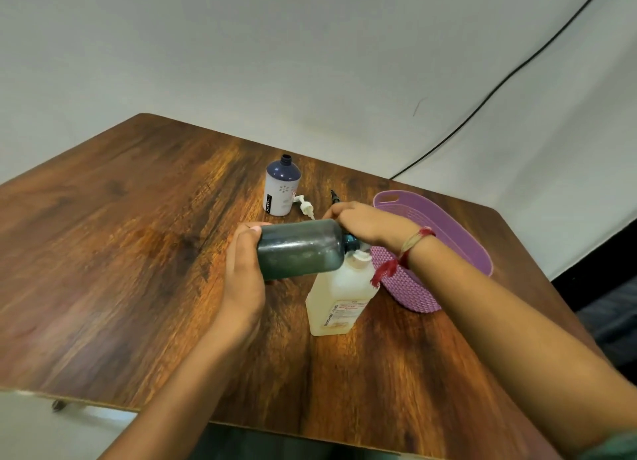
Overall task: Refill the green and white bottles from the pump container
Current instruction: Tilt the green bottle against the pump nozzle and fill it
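L hand [241, 263] grips the base of the green bottle [300, 249], held sideways above the table, neck at the pump [360, 257] of the container [339, 297]. White bottle [282, 189] stands open behind, cap [305, 207] beside it. R hand [368, 225] covers neck + pump; grip unclear. Basket [448, 239] far right. Step: prob. filling green. Next needs neck under spout, steady presses; then white.

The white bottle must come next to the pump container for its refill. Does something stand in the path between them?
Yes. The green bottle, held sideways by the left hand and right hand, lies across the path from the white bottle to the pump container. A loose white pump also lies on the table there.
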